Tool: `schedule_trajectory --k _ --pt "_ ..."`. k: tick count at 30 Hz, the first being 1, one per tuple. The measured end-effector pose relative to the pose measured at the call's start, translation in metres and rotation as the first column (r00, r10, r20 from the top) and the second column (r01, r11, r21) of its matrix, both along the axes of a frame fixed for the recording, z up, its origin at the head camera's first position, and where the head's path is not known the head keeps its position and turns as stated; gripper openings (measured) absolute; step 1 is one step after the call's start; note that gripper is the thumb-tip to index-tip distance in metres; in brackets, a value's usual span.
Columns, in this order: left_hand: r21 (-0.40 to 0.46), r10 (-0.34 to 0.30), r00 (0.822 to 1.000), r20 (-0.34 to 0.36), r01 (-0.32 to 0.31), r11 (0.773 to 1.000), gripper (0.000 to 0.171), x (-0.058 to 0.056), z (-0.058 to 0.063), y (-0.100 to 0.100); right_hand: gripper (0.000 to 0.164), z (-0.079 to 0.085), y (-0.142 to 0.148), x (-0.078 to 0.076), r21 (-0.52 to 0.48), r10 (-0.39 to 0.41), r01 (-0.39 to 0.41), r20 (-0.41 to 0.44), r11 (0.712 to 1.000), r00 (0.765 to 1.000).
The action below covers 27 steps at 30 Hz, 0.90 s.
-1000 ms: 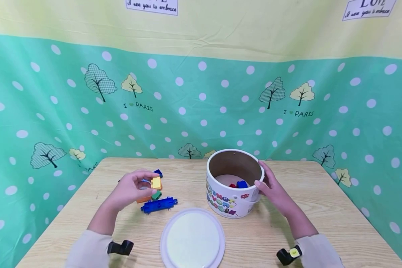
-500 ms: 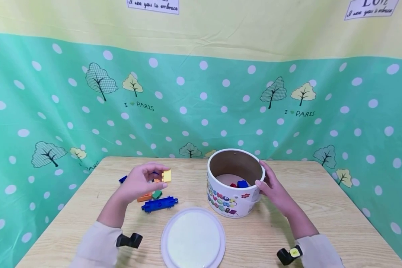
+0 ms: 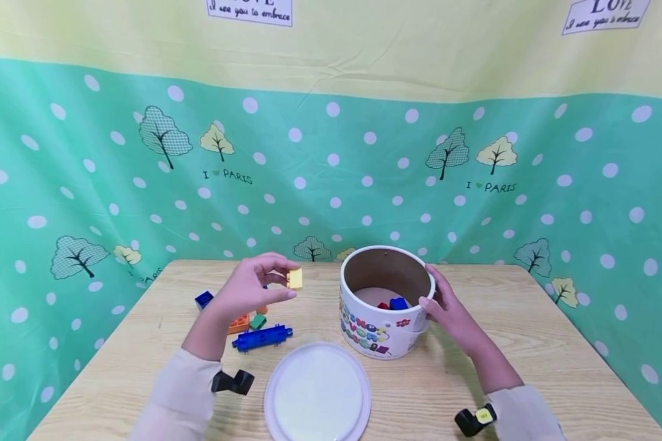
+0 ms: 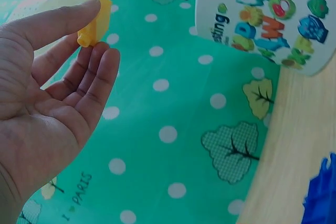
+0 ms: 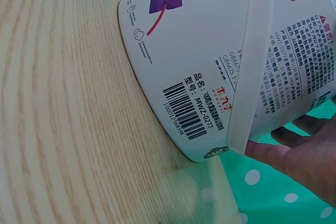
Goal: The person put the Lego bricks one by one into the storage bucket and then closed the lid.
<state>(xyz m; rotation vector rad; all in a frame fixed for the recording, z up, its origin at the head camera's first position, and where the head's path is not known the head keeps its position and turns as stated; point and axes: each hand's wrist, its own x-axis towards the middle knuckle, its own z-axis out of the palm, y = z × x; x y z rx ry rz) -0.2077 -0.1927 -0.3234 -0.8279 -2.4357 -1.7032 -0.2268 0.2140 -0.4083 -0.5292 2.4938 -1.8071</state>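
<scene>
Between thumb and fingertips my left hand point(image 3: 256, 285) pinches a small yellow toy brick point(image 3: 295, 278), raised above the table to the left of the bucket. In the left wrist view the yellow brick point(image 4: 95, 22) sits at the tips of the thumb and fingers. My right hand point(image 3: 447, 309) grips the right rim of a white printed bucket point(image 3: 375, 337), thumb and fingers on its wall. Inside the bucket lie a blue brick point(image 3: 399, 304) and a red brick point(image 3: 383, 305). The right wrist view shows the bucket's side point(image 5: 210, 66) with its label and white handle strap.
A round white lid point(image 3: 317, 392) lies at the front middle of the wooden table point(image 3: 419, 404). Left of the bucket are a long blue piece point(image 3: 262, 337), a green brick point(image 3: 258, 322), an orange brick point(image 3: 239, 324) and a blue brick point(image 3: 203, 299). A dotted curtain hangs behind.
My left hand has risen and moved right with the yellow brick, toward the bucket, uncovering the blue and orange bricks behind it. The right hand and bucket have stayed put.
</scene>
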Motion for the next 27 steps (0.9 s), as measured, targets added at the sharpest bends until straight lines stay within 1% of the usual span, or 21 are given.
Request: schedule_trajectory --k 9,13,17,21,27 --pt "0.049 -0.045 0.999 -0.028 0.046 0.998 0.041 -0.008 0.017 0.021 0.072 0.001 0.0 0.002 -0.003 -0.002 0.002 0.005 1.0 1.0" --pt "0.042 -0.067 0.996 -0.059 0.069 0.997 0.039 -0.014 0.024 0.032 0.072 0.001 0.001 0.002 0.002 -0.006 0.006 0.005 1.0 1.0" --pt "0.013 -0.073 0.993 -0.092 0.075 0.997 0.039 -0.023 0.028 0.043 0.072 0.001 0.001 0.001 0.003 -0.006 0.006 0.006 1.0 1.0" --pt "-0.015 -0.081 0.993 -0.083 0.08 0.997 0.04 -0.032 0.034 0.053 0.072 0.001 0.002 0.001 0.001 -0.011 0.011 0.008 1.0 1.0" --pt "-0.052 -0.067 0.996 -0.054 0.065 0.997 0.04 -0.046 0.045 0.064 0.071 0.001 0.001 0.0 -0.008 -0.004 0.004 0.001 1.0 1.0"
